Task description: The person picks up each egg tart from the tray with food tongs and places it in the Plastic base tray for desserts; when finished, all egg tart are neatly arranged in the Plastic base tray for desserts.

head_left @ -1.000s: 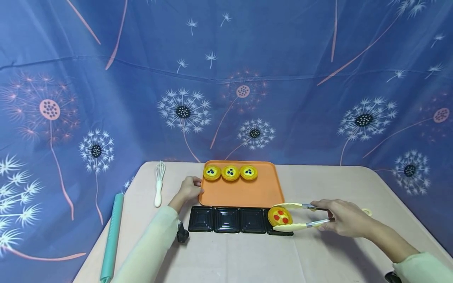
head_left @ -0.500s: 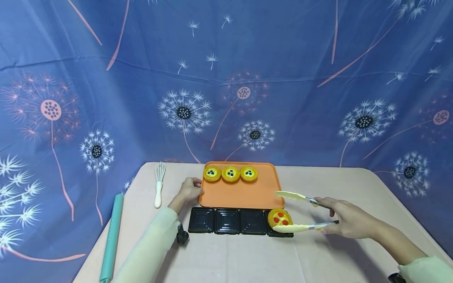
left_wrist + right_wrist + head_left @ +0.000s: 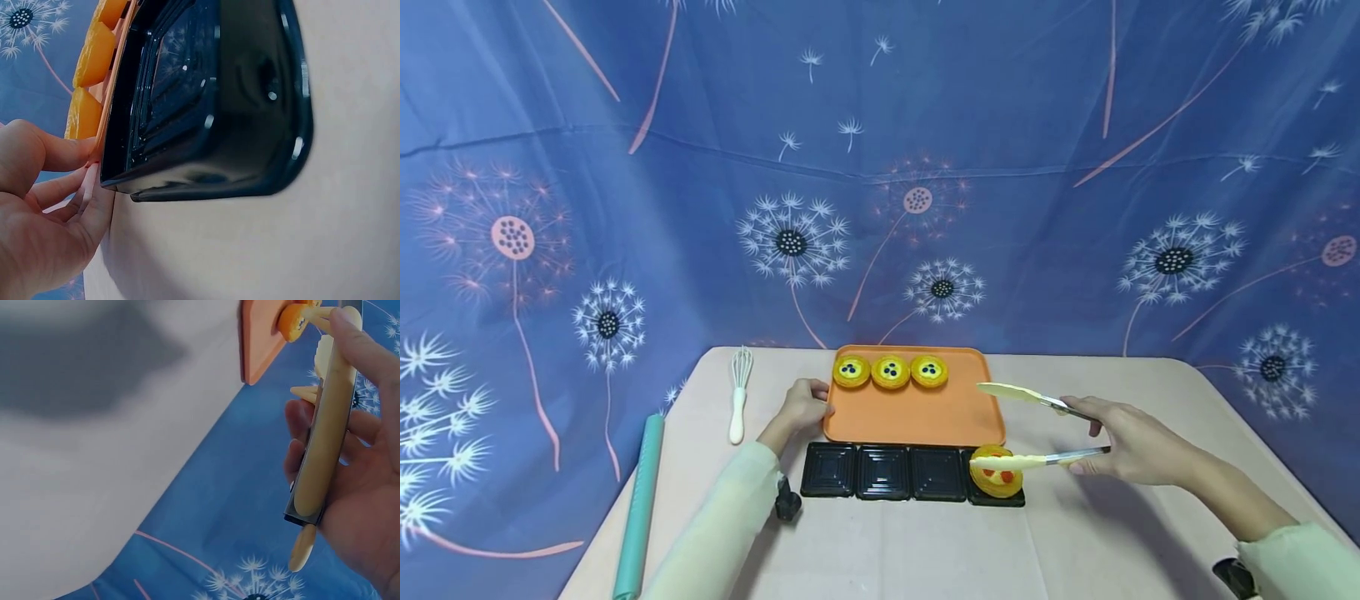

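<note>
Right of the three blue-dotted tarts (image 3: 891, 372) on the orange tray (image 3: 917, 421), the right hand (image 3: 1138, 443) grips spread, unloaded tongs (image 3: 1037, 461), long axis pointing left, one arm crossing over the red-topped tart (image 3: 998, 483) in the rightmost black compartment (image 3: 1015, 501), while the farther left hand (image 3: 803, 403) pinches the tray's left edge.

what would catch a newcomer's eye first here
Probably the blue dandelion-print backdrop behind the table, then the orange tray with three blue-dotted tarts along its far edge. Nearer, a red-topped tart sits at the right end of four black compartments, partly hidden by tongs in the right hand.
</note>
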